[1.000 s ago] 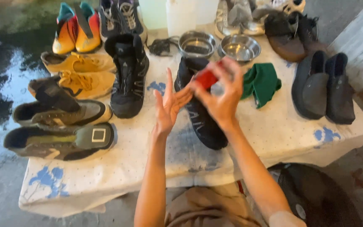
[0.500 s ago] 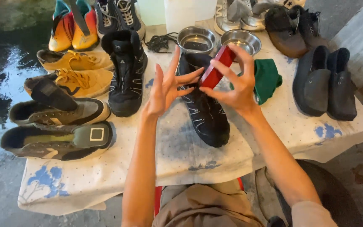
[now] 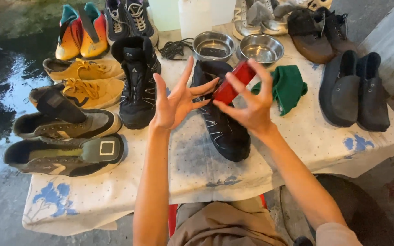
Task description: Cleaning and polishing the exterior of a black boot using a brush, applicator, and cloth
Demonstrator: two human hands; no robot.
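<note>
The right hand (image 3: 247,107) pinches a small red flat container (image 3: 233,83) — it looks like a polish tin or bar, though its exact kind cannot be told — between the thumb below and curled fingers on top, held in the air above the black hiking boot (image 3: 222,116) lying on the dotted tablecloth (image 3: 297,141). The left hand (image 3: 174,102) is open, fingers spread and empty, its fingertips just touching the near end of the red container.

To handle this well, the right hand's pinch should sit on the container's long edges so the left fingers have the free end to work on; a firmer thumb underneath would stop it slipping down onto the boot. Working over the bare cloth rather than over the boot would keep any spill off the laces. The green rag (image 3: 288,86) lies just to the right, and two steel bowls (image 3: 238,45) stand behind — both within easy reach. A second black boot (image 3: 137,77) stands to the left, with tan sneakers (image 3: 85,79) beyond.
</note>
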